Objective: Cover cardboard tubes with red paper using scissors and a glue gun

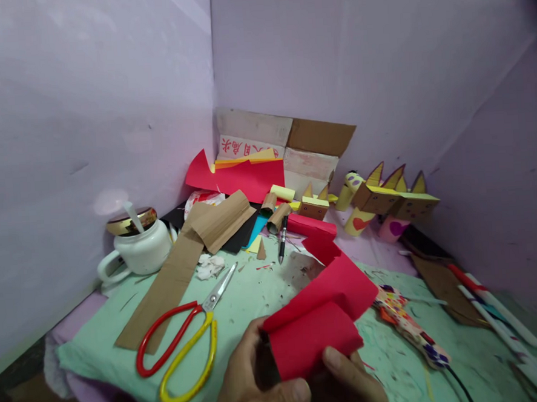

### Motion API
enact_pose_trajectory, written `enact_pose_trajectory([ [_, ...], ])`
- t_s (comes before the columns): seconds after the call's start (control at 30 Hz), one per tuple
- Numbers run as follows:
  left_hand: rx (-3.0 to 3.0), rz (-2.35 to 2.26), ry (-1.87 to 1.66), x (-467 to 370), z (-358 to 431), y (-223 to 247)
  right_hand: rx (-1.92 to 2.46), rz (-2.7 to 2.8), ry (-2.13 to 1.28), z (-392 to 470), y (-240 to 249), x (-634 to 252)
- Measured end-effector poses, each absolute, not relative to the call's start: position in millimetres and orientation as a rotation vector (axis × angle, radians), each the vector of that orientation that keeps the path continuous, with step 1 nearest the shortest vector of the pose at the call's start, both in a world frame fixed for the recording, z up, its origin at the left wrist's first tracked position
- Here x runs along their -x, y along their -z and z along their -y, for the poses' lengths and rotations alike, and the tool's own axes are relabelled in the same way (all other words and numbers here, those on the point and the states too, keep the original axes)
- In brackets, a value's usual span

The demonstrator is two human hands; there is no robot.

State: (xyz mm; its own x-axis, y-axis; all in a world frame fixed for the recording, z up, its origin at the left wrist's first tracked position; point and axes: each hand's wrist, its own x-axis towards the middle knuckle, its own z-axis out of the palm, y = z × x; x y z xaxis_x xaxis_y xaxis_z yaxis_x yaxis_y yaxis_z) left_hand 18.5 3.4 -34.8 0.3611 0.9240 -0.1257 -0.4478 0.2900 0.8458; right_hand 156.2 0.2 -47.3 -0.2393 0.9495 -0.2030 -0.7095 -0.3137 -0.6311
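Both hands close around the red paper sheet (320, 310): the left hand (256, 377) pinches its folded near edge under the thumb, the right hand (352, 381) presses alongside. Folding looks underway; next comes a firm crease. Right of the scissors (186, 339), low over the counter (256, 293).
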Motion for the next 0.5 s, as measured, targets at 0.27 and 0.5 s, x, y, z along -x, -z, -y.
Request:
enact_pose_trajectory([
  [0.27,-0.997,-0.836,-1.107,-21.0,-0.2,38.7,0.801,0.644,-1.595,-1.4,49.6,-153.1],
  [0.5,-1.128,-1.025,-1.07,-15.7,2.6,41.4,0.873,0.83,-1.464,0.1,56.2,-160.4],
])
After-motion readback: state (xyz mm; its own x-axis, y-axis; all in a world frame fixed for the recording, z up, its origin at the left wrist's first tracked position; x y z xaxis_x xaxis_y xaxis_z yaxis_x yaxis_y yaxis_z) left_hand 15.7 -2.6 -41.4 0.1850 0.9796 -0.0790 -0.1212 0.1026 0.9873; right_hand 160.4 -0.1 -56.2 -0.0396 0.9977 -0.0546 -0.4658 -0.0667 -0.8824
